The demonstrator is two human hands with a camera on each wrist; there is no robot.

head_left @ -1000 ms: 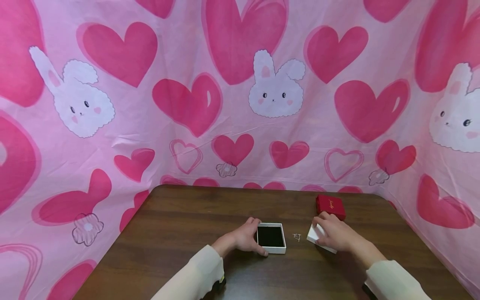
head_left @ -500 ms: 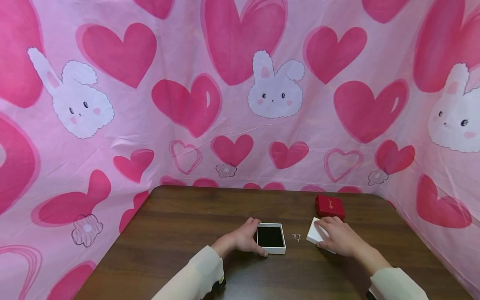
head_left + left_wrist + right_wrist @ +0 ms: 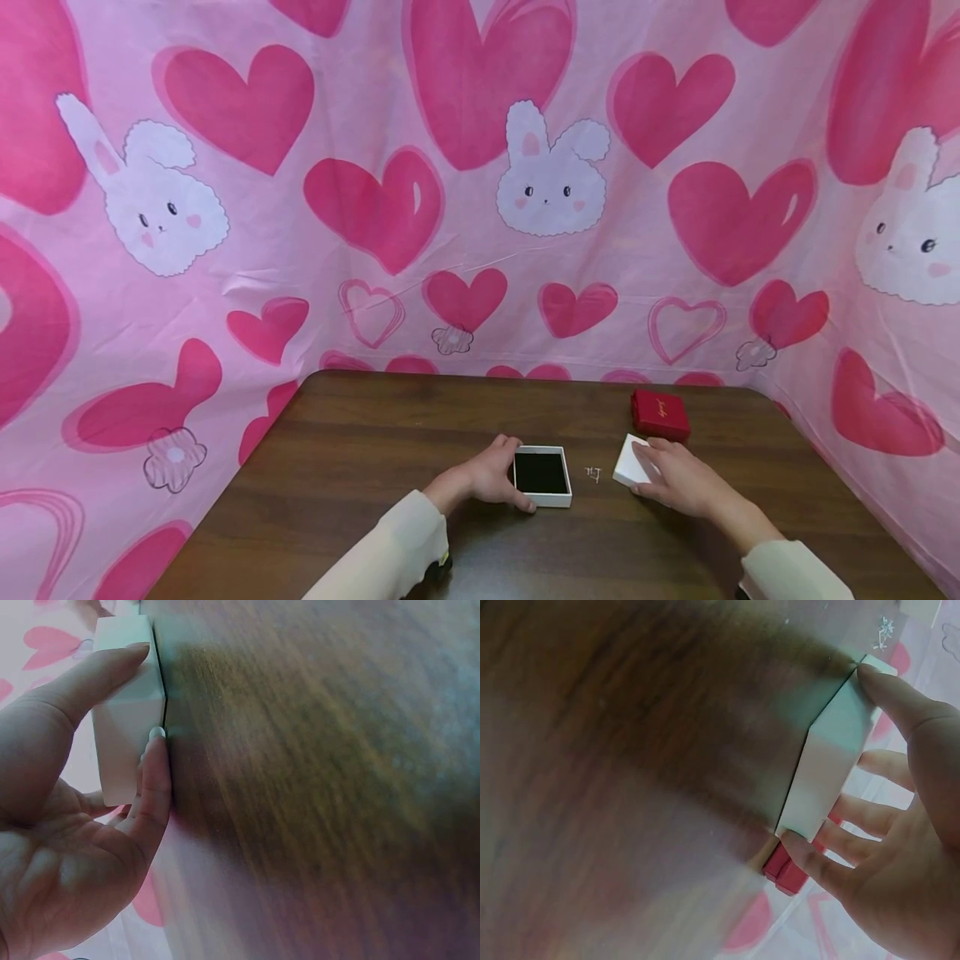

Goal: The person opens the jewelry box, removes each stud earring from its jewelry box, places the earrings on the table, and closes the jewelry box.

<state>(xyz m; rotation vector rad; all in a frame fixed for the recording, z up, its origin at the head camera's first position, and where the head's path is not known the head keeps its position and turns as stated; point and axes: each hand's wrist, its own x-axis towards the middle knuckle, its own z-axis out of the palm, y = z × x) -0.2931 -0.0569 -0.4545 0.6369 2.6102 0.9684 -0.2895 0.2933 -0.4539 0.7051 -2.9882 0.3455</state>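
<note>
A shallow white box [image 3: 553, 500] with a black pad [image 3: 541, 473] inside stands on the table. My left hand [image 3: 491, 473] grips it from the left, thumb at the near side and fingers at the far side, as the left wrist view shows the box [image 3: 129, 746] between them. To the right, a white box lid [image 3: 632, 463] lies at a slant. My right hand [image 3: 678, 477] holds the lid, its thumb at the near corner and its little finger at another corner in the right wrist view. Between box and lid lies small silvery jewellery [image 3: 593, 474], with snowflake-like shapes.
Behind the right hand sits a red box [image 3: 660, 415] with gold lettering. The brown wooden table [image 3: 390, 433] has a cloth [image 3: 465, 242] with pink hearts and rabbits hanging behind it and at both sides.
My right hand has slid a little to the right and nearer over the lid, its fingers lying flatter. The left hand and the box have stayed in place.
</note>
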